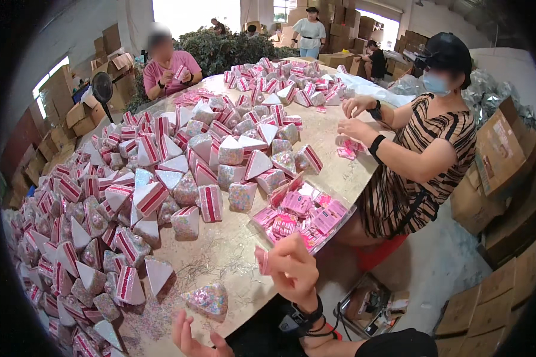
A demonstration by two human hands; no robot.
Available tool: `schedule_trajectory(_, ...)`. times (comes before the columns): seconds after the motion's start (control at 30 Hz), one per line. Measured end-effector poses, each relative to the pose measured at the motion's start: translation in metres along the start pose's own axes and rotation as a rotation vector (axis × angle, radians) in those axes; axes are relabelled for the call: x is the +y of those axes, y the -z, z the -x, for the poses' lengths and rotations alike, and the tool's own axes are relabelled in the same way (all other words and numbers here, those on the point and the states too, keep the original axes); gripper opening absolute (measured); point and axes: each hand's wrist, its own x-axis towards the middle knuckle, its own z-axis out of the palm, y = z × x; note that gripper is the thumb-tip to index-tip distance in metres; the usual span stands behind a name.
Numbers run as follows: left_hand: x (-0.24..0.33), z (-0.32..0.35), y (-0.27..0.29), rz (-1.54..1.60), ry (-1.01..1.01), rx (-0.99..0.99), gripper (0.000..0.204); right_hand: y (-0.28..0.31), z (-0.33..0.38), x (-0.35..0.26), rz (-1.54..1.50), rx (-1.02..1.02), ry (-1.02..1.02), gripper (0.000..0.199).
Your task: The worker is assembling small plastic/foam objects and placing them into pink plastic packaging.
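Right hand: raised over the table's near edge, the right hand [298, 271] has its fingers curled, thumb and fingertips pinching a small pink card [262, 260]; its printing is too small to make out.
Left hand: low at the bottom edge and partly cut off, the left hand [198, 344] has its fingers spread and loosely bent; nothing shows in its grasp.
Nearest cake slice: a sprinkle-topped toy cake slice [208, 300] lies on the tabletop just beyond the left hand, decorated face up, apart from the heap.
Card tray: a clear tray [338, 231] filled with pink cards [296, 203] sits just beyond the right hand.
Heap of slices: a great pile of similar wedges [140, 199], white-sided with pink and red layers, covers the table's left and far parts, lying at many angles.
Tabletop: the pale table [244, 229] carries scattered silvery strands [214, 265] near the middle.
Co-worker at right: a person [441, 131] in a striped top, dark cap and mask holds both hands over the table, near more pink cards.
Co-worker across: a person [170, 71] in a pink shirt holds a slice.
Surroundings: cardboard boxes [479, 297] stand at right; a black fan [102, 88] stands at left.
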Motion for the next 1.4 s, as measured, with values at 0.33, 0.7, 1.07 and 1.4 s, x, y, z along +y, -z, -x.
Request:
schedule_trajectory(0.33,0.063,-0.074,-0.026,0.414,-0.084,-0.281,0.058,-0.005,-0.004,-0.051,-0.254,-0.066,0.105,0.011)
schedule_trajectory(0.7,0.070,-0.096,-0.037,0.559,-0.075,-0.337,0.035,-0.019,0.014,-0.052,-0.414,0.127,-0.126,0.015)
schedule_trajectory(1.07,0.062,-0.067,-0.070,0.779,-0.001,0.081,0.022,-0.020,-0.002,-0.063,-0.514,-0.040,-0.241,0.015)
schedule_trajectory(1.4,0.040,-0.077,-0.058,0.349,-0.160,0.027,0.021,-0.017,0.005,-0.030,-0.333,0.025,-0.030,0.034)
